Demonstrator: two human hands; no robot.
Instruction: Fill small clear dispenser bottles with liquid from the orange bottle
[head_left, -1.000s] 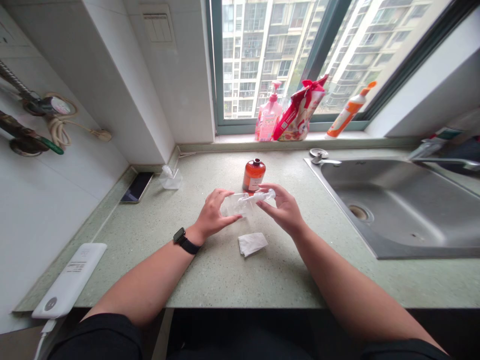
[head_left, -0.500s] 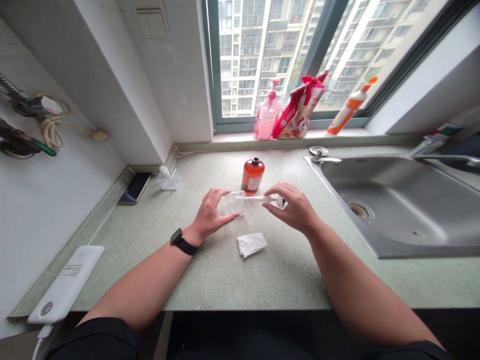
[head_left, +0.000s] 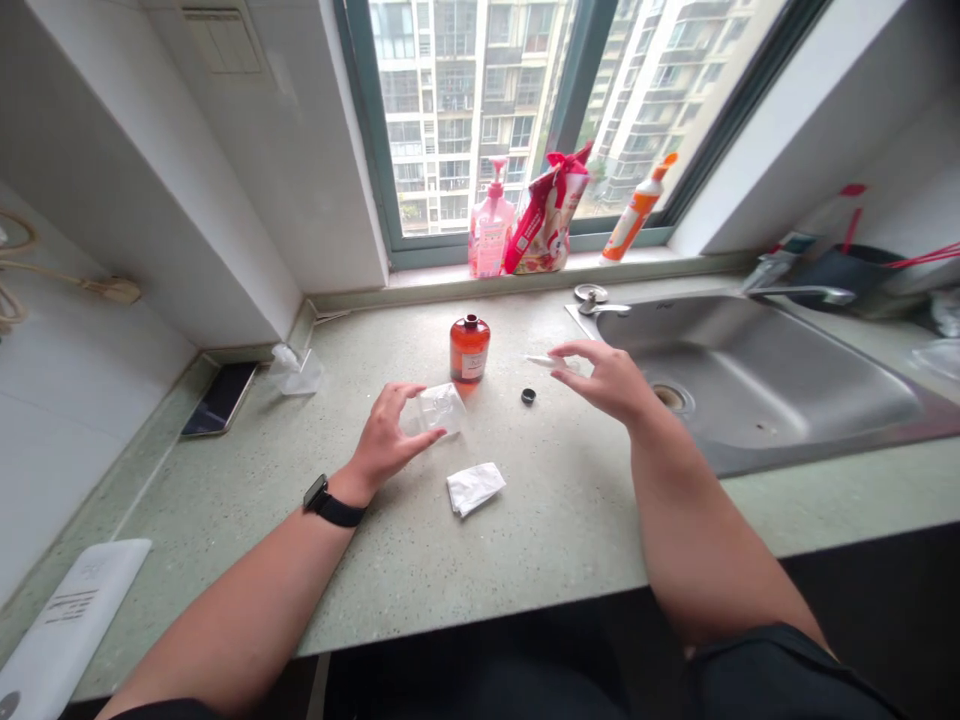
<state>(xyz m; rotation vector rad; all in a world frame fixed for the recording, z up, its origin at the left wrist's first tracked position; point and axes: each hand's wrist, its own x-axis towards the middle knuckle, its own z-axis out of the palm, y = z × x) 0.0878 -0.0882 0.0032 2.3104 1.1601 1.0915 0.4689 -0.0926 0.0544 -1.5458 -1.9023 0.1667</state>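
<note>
Above the counter, my left hand (head_left: 390,432), with a black watch on its wrist, has its thumb and fingers around a clear plastic container (head_left: 442,408) that is tilted. To the right, my right hand (head_left: 604,378) pinches a slim white stick-like piece (head_left: 544,361) pointing left; its far end is hidden by the fingers. Between and behind the hands stands an amber bottle (head_left: 469,352) with a pale label and its neck uncapped. A small black cap (head_left: 529,397) lies on the counter near my right hand. Closer to me rests a folded white tissue (head_left: 475,488).
A steel sink (head_left: 724,465) is at the right. On the sill stand a pink pump bottle (head_left: 491,230), a red bag (head_left: 546,220) and an orange-white bottle (head_left: 634,215). At left lie a phone (head_left: 220,399), a clear plastic piece (head_left: 298,372) and a white power bank (head_left: 79,620).
My right hand has moved away to the right with the white piece, out from over the clear container. The black cap now shows fully on the counter. The view has turned right.
</note>
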